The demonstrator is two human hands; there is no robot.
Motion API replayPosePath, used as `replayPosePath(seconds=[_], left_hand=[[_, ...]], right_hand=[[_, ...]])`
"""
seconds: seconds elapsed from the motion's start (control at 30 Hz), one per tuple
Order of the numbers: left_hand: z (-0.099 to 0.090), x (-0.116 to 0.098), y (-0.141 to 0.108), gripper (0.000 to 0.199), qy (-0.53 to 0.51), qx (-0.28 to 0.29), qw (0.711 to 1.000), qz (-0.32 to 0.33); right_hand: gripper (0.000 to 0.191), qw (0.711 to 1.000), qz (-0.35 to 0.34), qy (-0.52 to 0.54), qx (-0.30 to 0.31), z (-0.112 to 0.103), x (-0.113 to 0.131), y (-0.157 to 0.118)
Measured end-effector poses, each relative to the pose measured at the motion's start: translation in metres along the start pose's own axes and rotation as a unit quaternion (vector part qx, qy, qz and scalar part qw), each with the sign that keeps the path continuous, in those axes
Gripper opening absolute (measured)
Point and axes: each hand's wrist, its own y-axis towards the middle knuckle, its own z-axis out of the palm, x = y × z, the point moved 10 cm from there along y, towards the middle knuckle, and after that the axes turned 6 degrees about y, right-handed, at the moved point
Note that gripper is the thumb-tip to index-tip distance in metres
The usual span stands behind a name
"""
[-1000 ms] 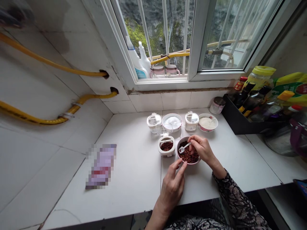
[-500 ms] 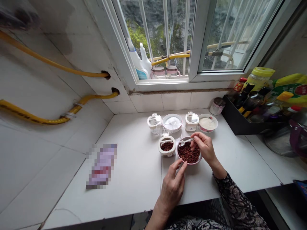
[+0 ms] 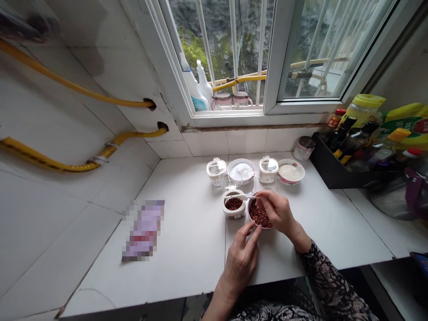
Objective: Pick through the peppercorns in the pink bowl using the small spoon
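Note:
My right hand (image 3: 274, 211) is closed in a pinch on the handle of a small white spoon (image 3: 243, 196). The spoon reaches left, its head over the open mouth of a small white jar (image 3: 233, 215) partly filled with dark red peppercorn-like spice. Beneath the hand is a pink-rimmed bowl (image 3: 250, 217) of the same spice, its right part covered by the hand. My left hand (image 3: 241, 256) holds the bowl's near rim with its fingertips. The jar's clear lid (image 3: 231, 179) stands raised at the back.
Behind stand a lidded jar (image 3: 216, 171), a bowl of white grains (image 3: 241, 172), another lidded jar (image 3: 268, 169) and a bowl of pale powder (image 3: 290, 173). A black box (image 3: 334, 171) of bottles is at right. A purple packet (image 3: 144, 229), blurred out, lies left.
My right hand has moved the spoon left from above the bowl to over the open jar. My left hand stays at the bowl's rim.

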Motion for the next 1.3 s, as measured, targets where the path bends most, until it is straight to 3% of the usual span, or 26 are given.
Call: replayPosePath(seconds=[0.1, 0.3, 0.57, 0.87, 1.03, 1.3], left_hand=[[-0.001, 0.0, 0.001, 0.06, -0.006, 0.001, 1.0, 0.001], [-0.002, -0.002, 0.002, 0.057, -0.007, -0.007, 1.0, 0.002], [0.0, -0.001, 0.0, 0.055, 0.001, 0.001, 1.0, 0.002], [0.0, 0.0, -0.001, 0.056, -0.002, 0.0, 1.0, 0.0], [0.0, 0.001, -0.001, 0.056, -0.001, -0.001, 1.0, -0.002], [-0.001, -0.001, 0.001, 0.056, -0.001, 0.001, 1.0, -0.002]], right_hand=[[0.018, 0.994, 0.09, 0.033, -0.046, -0.02, -0.024, -0.002], [0.016, 0.987, 0.161, -0.024, -0.002, -0.022, -0.053, -0.005], [0.018, 0.982, 0.175, 0.018, 0.063, 0.005, -0.053, -0.01], [0.014, 0.945, 0.277, 0.171, 0.032, 0.004, -0.067, -0.015], [0.016, 0.949, 0.268, 0.166, -0.01, -0.007, -0.066, -0.013], [0.016, 0.953, 0.262, 0.15, -0.029, -0.012, -0.067, -0.015]])
